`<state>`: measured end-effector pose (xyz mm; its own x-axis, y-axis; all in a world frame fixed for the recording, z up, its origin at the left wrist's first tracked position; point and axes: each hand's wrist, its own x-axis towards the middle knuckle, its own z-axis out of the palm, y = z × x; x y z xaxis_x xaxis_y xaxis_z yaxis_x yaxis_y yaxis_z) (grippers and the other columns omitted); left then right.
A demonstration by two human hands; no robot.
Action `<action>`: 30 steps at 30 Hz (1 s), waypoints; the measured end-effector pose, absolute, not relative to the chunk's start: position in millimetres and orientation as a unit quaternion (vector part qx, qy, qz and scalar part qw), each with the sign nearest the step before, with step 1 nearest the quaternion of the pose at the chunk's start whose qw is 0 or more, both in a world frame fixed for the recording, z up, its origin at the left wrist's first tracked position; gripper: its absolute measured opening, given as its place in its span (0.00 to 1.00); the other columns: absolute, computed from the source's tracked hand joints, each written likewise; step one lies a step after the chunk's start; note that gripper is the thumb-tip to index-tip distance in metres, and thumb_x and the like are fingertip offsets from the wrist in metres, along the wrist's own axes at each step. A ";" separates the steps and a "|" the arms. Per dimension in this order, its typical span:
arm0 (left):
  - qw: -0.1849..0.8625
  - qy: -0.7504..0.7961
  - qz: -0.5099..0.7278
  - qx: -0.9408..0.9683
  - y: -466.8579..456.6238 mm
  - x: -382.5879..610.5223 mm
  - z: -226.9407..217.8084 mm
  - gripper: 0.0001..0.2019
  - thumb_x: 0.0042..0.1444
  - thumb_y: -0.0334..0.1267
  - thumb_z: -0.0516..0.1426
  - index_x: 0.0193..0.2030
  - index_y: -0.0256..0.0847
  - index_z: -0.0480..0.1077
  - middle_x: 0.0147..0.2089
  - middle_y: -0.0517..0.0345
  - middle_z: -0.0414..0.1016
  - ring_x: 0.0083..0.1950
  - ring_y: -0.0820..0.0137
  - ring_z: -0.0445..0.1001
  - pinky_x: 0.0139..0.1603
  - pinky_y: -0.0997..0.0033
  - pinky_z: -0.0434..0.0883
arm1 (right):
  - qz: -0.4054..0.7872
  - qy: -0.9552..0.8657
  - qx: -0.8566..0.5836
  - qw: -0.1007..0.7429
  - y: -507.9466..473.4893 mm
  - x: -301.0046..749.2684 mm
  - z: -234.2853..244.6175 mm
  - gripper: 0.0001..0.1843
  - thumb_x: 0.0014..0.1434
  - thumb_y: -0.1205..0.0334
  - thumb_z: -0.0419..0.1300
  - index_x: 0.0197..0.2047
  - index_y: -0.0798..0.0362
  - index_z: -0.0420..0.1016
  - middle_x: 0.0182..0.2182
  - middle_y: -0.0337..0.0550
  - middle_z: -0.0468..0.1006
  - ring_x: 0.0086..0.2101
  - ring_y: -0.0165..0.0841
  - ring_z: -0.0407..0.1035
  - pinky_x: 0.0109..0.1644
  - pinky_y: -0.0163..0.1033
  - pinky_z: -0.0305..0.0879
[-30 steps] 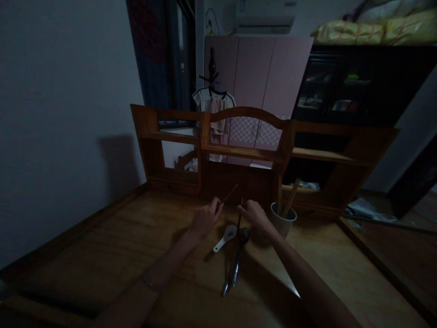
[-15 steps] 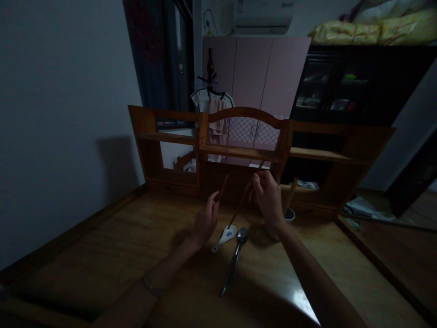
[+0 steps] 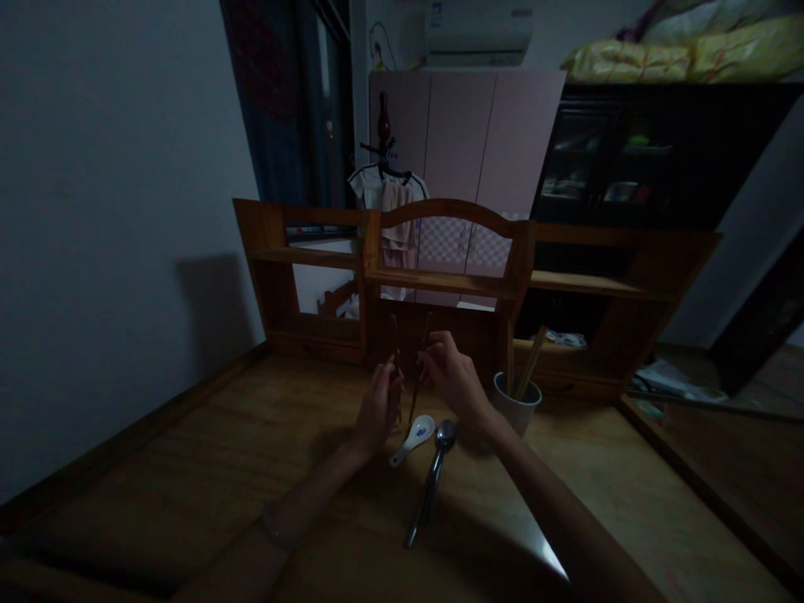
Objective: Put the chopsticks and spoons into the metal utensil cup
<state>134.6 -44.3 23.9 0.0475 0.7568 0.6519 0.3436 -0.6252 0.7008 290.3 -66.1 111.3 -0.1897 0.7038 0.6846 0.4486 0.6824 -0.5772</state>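
Note:
My left hand (image 3: 378,406) is closed around a brown chopstick (image 3: 395,335) that stands nearly upright. Close to its right, my right hand (image 3: 453,373) pinches another chopstick (image 3: 414,398), slightly tilted, its lower end near the ceramic spoon. That white spoon (image 3: 417,433), with a blue mark in its bowl, lies on the table below both hands. Beside it lie metal spoons (image 3: 433,477), overlapping one another. A pale cup (image 3: 518,409) holding several chopsticks (image 3: 533,360) stands to the right of my right hand.
A wooden shelf unit (image 3: 443,280) rises along the back of the wooden table (image 3: 251,452). On the left is a pale wall (image 3: 126,209). The table's raised right edge (image 3: 691,477) runs toward me.
My right hand has moved left and slightly down with its chopstick, bringing it near the left one. The left hand's chopstick is now more upright. The cup is less covered.

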 end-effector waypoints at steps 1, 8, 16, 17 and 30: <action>0.183 0.390 0.567 0.702 -44.0 134.7 23.3 0.21 0.67 0.44 0.44 0.64 0.44 0.56 0.46 0.52 0.68 0.40 0.69 0.71 0.38 0.70 0.72 | 0.127 -0.765 -0.378 0.505 -64.7 290.0 108.8 0.08 0.65 0.59 0.50 0.47 0.49 0.59 0.28 0.35 0.73 0.26 0.30 0.71 0.31 0.33 0.65; 0.161 0.379 0.548 0.728 -42.7 132.6 18.9 0.19 0.66 0.43 0.46 0.61 0.43 0.59 0.57 0.47 0.66 0.53 0.63 0.71 0.49 0.65 0.71 | 0.152 -0.769 -0.381 0.490 -62.0 286.4 100.2 0.09 0.65 0.60 0.48 0.49 0.49 0.59 0.31 0.37 0.74 0.27 0.30 0.71 0.32 0.33 0.64; 0.187 0.385 0.524 0.736 -45.1 130.6 19.7 0.16 0.66 0.44 0.45 0.55 0.41 0.63 0.51 0.49 0.68 0.47 0.66 0.74 0.41 0.69 0.74 | 0.149 -0.789 -0.372 0.465 -65.8 286.1 103.8 0.11 0.65 0.61 0.47 0.51 0.50 0.60 0.34 0.40 0.74 0.31 0.30 0.70 0.36 0.33 0.63; 0.184 0.384 0.524 0.737 -44.8 130.5 19.7 0.15 0.66 0.44 0.45 0.54 0.41 0.64 0.50 0.50 0.69 0.46 0.66 0.74 0.41 0.69 0.74 | 0.150 -0.791 -0.372 0.462 -66.0 286.4 104.1 0.11 0.65 0.61 0.47 0.51 0.50 0.60 0.34 0.39 0.75 0.31 0.30 0.70 0.36 0.33 0.63; 0.204 0.406 0.490 0.744 -46.7 130.5 20.4 0.15 0.66 0.48 0.46 0.48 0.42 0.65 0.38 0.56 0.77 0.35 0.68 0.78 0.33 0.74 0.70 | 0.193 -0.766 -0.373 0.487 -63.9 287.3 103.0 0.09 0.63 0.57 0.54 0.46 0.49 0.64 0.30 0.37 0.75 0.28 0.30 0.72 0.34 0.33 0.66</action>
